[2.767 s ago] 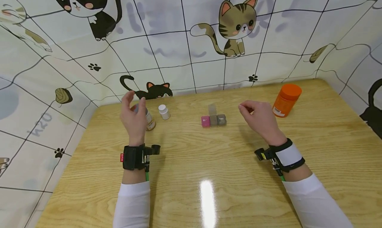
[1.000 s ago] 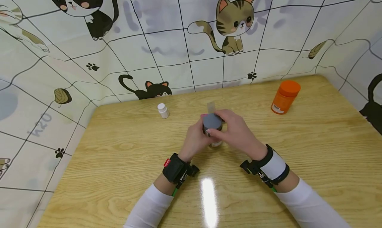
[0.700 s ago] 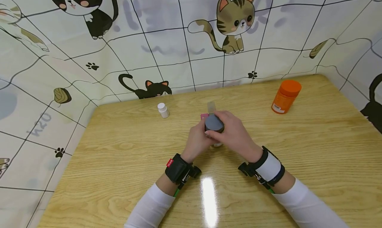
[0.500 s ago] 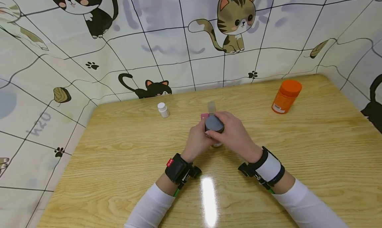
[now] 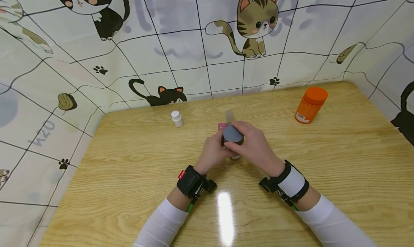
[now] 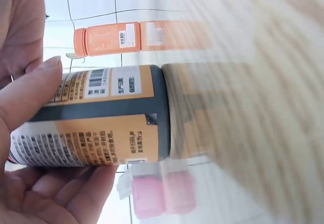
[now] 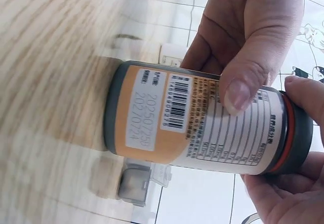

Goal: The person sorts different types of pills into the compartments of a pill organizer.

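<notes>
A bottle (image 6: 96, 118) is held upright on the table (image 5: 129, 150), in from the far edge, its body gripped by the left hand (image 5: 214, 150), its cap (image 5: 233, 134) by the right hand (image 5: 257, 144). A half-hidden pill box (image 5: 222, 126) (one lid raised) is seemingly placed just behind; an orange jar (image 5: 311, 105) is set near the far right corner.

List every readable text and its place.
"20250725" (last character unclear): white sticker on the orange-and-white cylindrical bottle.
"20270724": same sticker.
"mg": bottle's label.
"h2O": white wall covering.
Too small or blurred: other bottle and wall print, marks on orange plastic jar, pink plastic box, red wristband tag.
</notes>
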Demonstrator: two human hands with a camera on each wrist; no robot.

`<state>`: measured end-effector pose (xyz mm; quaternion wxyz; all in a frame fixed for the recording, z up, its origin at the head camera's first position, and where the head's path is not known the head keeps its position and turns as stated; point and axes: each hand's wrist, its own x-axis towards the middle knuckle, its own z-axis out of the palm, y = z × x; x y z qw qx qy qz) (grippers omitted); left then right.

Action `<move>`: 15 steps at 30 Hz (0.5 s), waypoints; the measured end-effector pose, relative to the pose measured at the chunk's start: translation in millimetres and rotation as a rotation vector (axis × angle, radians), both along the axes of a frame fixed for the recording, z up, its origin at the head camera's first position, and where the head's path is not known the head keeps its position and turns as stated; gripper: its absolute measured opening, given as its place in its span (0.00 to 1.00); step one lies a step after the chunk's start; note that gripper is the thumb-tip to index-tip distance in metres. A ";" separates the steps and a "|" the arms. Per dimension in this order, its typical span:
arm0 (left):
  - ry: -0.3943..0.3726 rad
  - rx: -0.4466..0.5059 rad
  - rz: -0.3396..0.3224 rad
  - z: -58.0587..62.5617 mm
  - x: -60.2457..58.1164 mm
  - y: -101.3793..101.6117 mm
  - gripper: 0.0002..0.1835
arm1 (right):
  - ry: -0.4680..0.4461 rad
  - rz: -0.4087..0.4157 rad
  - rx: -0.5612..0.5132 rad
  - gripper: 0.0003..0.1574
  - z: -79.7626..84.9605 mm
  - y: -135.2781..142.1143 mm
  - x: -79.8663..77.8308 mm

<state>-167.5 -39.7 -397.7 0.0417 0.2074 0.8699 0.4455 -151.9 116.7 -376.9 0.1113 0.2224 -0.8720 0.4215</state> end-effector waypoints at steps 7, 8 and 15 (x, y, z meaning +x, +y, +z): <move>0.021 -0.014 -0.023 -1.2 -3.7 -4.1 0.29 | 0.081 0.033 -0.105 0.34 -9.1 1.8 -2.2; 0.023 -0.014 -0.029 -1.0 -4.0 -4.4 0.28 | 0.083 0.047 -0.126 0.34 -10.5 3.1 -3.5; 0.040 -0.030 -0.068 -1.0 -7.6 -6.2 0.27 | -0.190 0.313 -0.260 0.35 -15.9 21.8 -26.9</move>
